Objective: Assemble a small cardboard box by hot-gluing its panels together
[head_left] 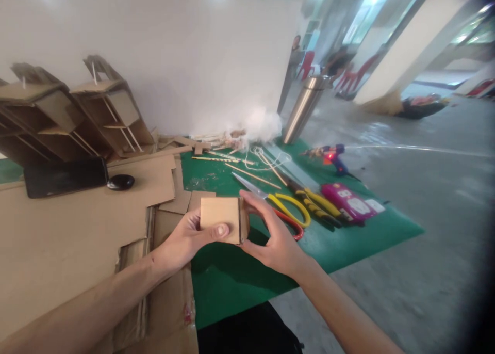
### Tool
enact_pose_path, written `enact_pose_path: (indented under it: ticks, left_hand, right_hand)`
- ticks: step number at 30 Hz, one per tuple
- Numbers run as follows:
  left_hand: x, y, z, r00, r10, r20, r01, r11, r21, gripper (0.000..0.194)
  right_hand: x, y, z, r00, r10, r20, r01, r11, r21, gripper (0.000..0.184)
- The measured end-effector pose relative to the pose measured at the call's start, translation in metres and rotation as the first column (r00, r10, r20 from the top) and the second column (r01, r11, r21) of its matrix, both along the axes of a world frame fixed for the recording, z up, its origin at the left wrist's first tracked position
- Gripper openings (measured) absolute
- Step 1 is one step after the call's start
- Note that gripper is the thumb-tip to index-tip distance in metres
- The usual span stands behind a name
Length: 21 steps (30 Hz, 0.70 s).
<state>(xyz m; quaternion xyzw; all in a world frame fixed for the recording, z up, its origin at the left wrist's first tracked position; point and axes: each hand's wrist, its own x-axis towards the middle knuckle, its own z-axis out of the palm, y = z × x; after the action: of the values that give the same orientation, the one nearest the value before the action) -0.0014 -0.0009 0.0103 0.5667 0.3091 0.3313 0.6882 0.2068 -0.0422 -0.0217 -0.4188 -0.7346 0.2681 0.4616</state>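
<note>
Between my two hands I hold a small cardboard box (219, 213) above the green table surface. My left hand (193, 235) grips its left side, with the thumb pressed across the front face. My right hand (273, 235) closes on the right side, fingers at the top edge and thumb at the lower corner. A dark gap runs down the box near its right edge. Just behind my right hand lie scissors (294, 204) with yellow and red handles, blades pointing away to the left. Fingers behind the box are hidden.
Cardboard sheets (77, 235) cover the left, with a black mouse (120, 182) and a black flat object (65, 178). Cardboard structures (112, 111) stand behind. At right are pliers (309, 199), a purple power strip (348, 202), a glue gun (330, 155) and a steel flask (305, 109). Thin sticks (253, 175) lie about.
</note>
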Motion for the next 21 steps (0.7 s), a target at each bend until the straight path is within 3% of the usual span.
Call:
enact_pose_path:
  ticks: [2,3,5,7,9,11,15,19,21]
  left_hand:
    - [0.000,-0.002,-0.001,0.987,0.097,-0.129,-0.067,0.973,0.220,0.038]
    - [0.000,-0.002,-0.002,0.968,0.165,-0.191,-0.083,0.923,0.377,0.032]
    - [-0.001,-0.001,-0.003,0.918,0.295,-0.265,-0.039,0.732,0.681,0.019]
    - [-0.003,0.000,-0.003,0.888,0.369,-0.276,0.058,0.504,0.862,0.015]
    - [-0.005,0.000,-0.003,0.871,0.408,-0.273,0.134,0.336,0.932,0.018]
    - [-0.006,-0.001,-0.002,0.858,0.433,-0.276,0.195,0.222,0.955,0.023]
    - [-0.006,-0.007,0.000,0.828,0.476,-0.297,0.276,0.115,0.954,0.037]
    - [-0.005,-0.010,0.000,0.799,0.551,-0.240,0.279,0.015,0.960,0.036]
    - [-0.004,-0.009,-0.002,0.810,0.539,-0.231,0.277,-0.005,0.961,0.037]
  right_hand:
    - [-0.001,0.001,0.000,1.000,-0.029,0.009,0.029,0.999,-0.016,0.078]
    - [-0.002,0.001,0.000,0.999,-0.040,0.012,0.041,0.999,-0.034,0.080]
    - [-0.002,-0.001,0.002,1.000,-0.028,0.003,0.029,0.993,-0.111,0.088]
    - [-0.002,-0.003,0.005,0.999,0.031,-0.045,-0.040,0.975,-0.219,0.097]
    - [-0.001,-0.005,0.009,0.985,0.087,-0.148,-0.127,0.948,-0.291,0.098]
    - [-0.002,-0.006,0.012,0.954,0.116,-0.278,-0.203,0.928,-0.313,0.096]
    - [-0.004,-0.006,0.019,0.912,0.138,-0.385,-0.295,0.875,-0.385,0.090]
    - [-0.004,-0.007,0.022,0.885,0.156,-0.439,-0.352,0.842,-0.409,0.091]
    - [-0.004,-0.007,0.022,0.876,0.169,-0.452,-0.372,0.833,-0.409,0.095]
